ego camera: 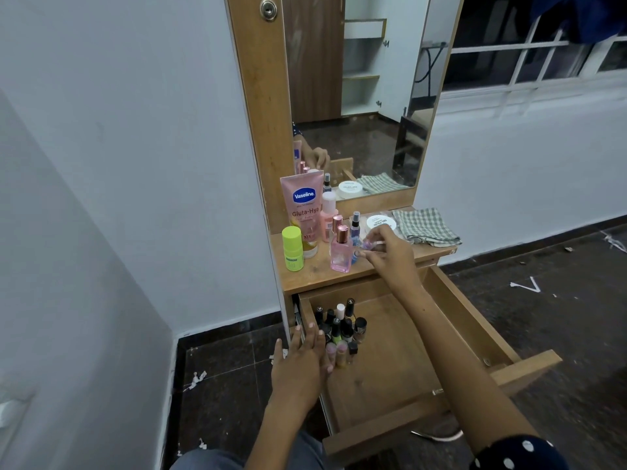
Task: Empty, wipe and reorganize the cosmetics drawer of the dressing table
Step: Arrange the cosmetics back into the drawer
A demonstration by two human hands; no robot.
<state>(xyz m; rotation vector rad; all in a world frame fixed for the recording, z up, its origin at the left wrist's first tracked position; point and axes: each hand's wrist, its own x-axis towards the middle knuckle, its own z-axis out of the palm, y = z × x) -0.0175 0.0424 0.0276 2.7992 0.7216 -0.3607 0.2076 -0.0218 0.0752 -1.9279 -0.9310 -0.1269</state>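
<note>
Pinching a small item between thumb and fingertips, my right hand (390,247) hovers over the dressing-table top (315,274); what the item is I cannot tell, it is too small and blurred.

My left hand (300,362): fingers straight, holding nothing, resting at the left wall of the drawer (475,320), beside the nail polish bottles (341,329).

Just left of the right hand: pink perfume bottle (341,251), small spray bottle (355,222). Further left: lime-green bottle (292,248), Vaseline tube (304,206). Beyond the hand: white round jar (376,222). Far right of the top: checked cloth (425,227), folded, apparently unused.

Drawer: pulled open, near; bottles clustered in its far-left corner, the remainder bare wood.

Step in hand, by my judgement: emptying, partly done. Next move calls for setting the pinched item down in a free spot without toppling the upright bottles, then lifting out the cluster before the cloth goes in.
</note>
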